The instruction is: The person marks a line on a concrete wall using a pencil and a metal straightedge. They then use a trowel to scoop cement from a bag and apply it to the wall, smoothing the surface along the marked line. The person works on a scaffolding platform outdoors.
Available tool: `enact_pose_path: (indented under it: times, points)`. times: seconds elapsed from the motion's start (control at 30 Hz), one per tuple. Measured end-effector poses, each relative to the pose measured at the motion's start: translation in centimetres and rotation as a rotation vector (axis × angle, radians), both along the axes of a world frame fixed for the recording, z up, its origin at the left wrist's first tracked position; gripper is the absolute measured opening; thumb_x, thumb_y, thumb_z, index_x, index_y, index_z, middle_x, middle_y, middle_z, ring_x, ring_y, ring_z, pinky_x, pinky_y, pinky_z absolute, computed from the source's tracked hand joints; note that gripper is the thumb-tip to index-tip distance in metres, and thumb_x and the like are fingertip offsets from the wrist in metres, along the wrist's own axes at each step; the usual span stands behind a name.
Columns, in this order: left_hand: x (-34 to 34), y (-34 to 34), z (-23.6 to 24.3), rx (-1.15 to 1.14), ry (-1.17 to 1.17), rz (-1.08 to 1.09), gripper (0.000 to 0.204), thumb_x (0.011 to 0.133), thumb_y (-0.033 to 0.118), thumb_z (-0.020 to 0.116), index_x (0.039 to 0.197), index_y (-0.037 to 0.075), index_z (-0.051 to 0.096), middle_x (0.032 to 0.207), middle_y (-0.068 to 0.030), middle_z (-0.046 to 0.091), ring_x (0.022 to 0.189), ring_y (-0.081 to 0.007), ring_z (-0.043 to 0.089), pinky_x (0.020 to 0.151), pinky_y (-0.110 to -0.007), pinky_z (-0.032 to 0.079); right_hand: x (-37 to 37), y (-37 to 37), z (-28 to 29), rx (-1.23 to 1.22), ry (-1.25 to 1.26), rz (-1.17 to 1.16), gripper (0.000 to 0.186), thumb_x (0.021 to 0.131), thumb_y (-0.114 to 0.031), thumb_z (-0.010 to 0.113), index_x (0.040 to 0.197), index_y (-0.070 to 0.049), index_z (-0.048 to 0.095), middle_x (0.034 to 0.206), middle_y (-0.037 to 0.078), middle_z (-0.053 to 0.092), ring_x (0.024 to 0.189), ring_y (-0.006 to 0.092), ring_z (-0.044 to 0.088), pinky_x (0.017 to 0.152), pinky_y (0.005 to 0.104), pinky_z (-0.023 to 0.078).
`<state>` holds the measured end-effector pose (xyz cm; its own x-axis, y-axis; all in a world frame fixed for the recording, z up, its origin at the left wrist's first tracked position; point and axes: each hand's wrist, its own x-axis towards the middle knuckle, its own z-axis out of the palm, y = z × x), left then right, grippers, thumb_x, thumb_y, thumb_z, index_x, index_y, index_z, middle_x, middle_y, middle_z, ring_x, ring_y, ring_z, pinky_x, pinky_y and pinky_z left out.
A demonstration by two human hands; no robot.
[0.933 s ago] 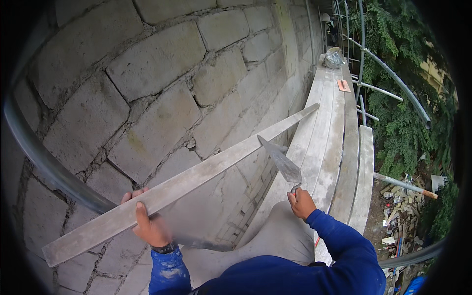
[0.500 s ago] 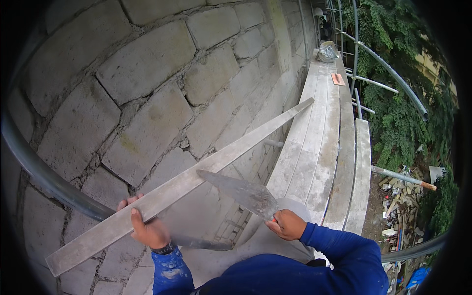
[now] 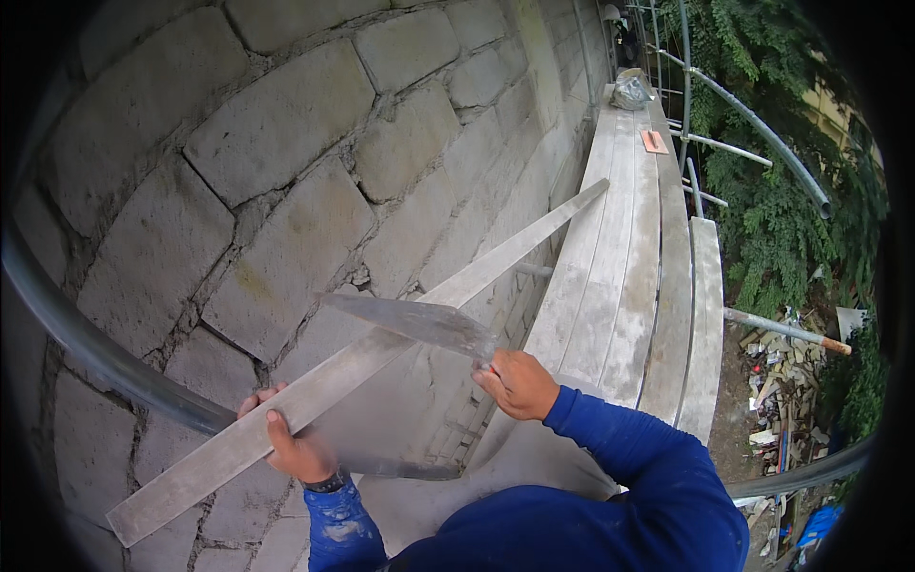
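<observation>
My left hand [image 3: 297, 452] grips a long, pale straightedge board [image 3: 214, 475] near its lower end, the thumb on top and fingertips showing past the far edge. The board slants up to the right, its far end over the scaffold planks. In my right hand [image 3: 520, 383] is a pointing-blade trowel [image 3: 419, 321], held by a handle that my fingers hide. Its grey blade lies across the board's middle, the tip reaching past the board toward the wall. Whether blade and board touch all along, I cannot tell.
A block wall [image 3: 286, 114] with rough mortar joints rises on the left. Scaffold planks [image 3: 620, 276] run ahead, carrying an orange float [image 3: 654, 141] and a clear plastic bag [image 3: 632, 90]. A curved metal pipe [image 3: 105, 357] crosses at left. Rubble [image 3: 782, 400] lies below right, beside trees.
My right hand has moved up and left, sliding the trowel blade across the board so its tip passes the upper edge. The left hand and board have shifted slightly right and down.
</observation>
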<state>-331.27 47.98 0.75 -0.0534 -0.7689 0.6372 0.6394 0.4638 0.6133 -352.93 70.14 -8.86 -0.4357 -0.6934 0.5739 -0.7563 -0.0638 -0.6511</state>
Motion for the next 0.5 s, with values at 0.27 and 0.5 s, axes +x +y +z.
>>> enact_pose_path:
  times: [0.27,0.5]
  points:
    - [0.1,0.3,-0.4,-0.025,-0.035,0.005,0.045,0.096,0.022,0.064,0.132,0.002,0.045,0.112,-0.0129,0.055,0.109,-0.0285,0.055,0.104,-0.048,0.045,-0.3,-2.4,-0.6,0.139,-0.071,-0.046,0.027,0.097,-0.025,0.058,0.1,0.001,0.058,0.077,0.024,0.063,0.072,0.0472,0.061,0.065,0.0544,0.048]
    - [0.2,-0.3,-0.7,-0.07,-0.029,-0.028,0.047,0.095,0.023,0.065,0.132,0.003,0.046,0.114,-0.013,0.054,0.112,-0.0288,0.055,0.106,-0.047,0.044,0.1,-2.3,-1.1,0.081,-0.048,-0.017,0.027,0.099,-0.025,0.057,0.099,0.002,0.059,0.075,0.025,0.062,0.071,0.0476,0.061,0.065,0.0548,0.047]
